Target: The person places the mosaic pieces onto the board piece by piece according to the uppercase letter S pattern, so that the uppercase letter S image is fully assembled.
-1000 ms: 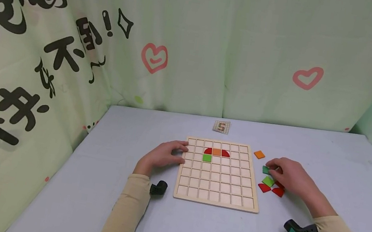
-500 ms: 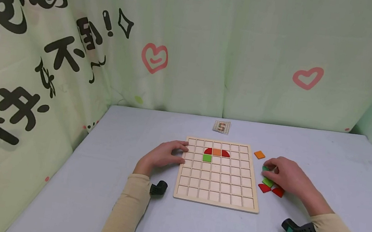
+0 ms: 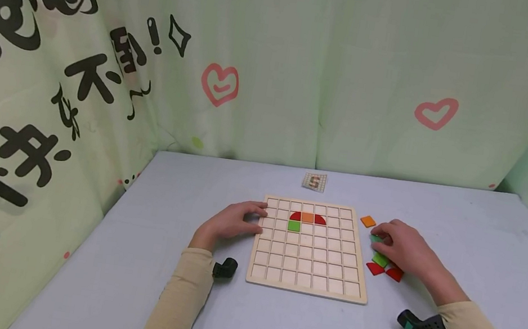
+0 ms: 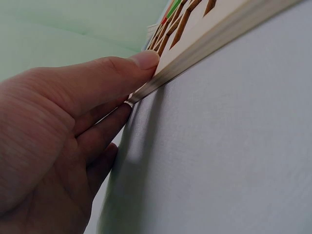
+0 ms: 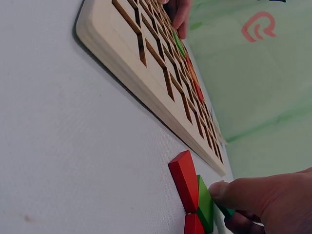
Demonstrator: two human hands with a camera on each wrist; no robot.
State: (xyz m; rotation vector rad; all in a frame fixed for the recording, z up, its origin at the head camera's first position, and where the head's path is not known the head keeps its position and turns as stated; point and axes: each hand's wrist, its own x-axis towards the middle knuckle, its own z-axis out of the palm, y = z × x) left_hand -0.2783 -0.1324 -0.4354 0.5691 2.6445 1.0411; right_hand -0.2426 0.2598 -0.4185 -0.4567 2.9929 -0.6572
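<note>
A wooden grid board (image 3: 298,292) lies on the table. My left hand (image 3: 231,219) touches its left edge with the thumb and fingertips; in the left wrist view the thumb (image 4: 122,68) rests on the rim, the fingers fairly straight. Set into the board are two red quarter-round tiles, an orange square tile (image 3: 307,217) between them, and a light green square tile (image 3: 294,226) below. Right of the board, my right hand (image 3: 403,245) pinches a dark green tile (image 5: 226,212) between thumb and fingers, which partly hide it. Just under that hand lies a light green tile (image 5: 205,204).
Loose red tiles (image 3: 375,268) lie in front of the right hand, and an orange tile (image 3: 368,221) lies behind it near the board's corner. A small pattern card (image 3: 314,182) is at the table's back. A printed curtain (image 3: 271,114) hangs behind the table.
The right hand has shifted slightly left and closed thumb and fingers on the dark green tile, which lay showing more beneath its fingertips. The left hand and board stay in place.
</note>
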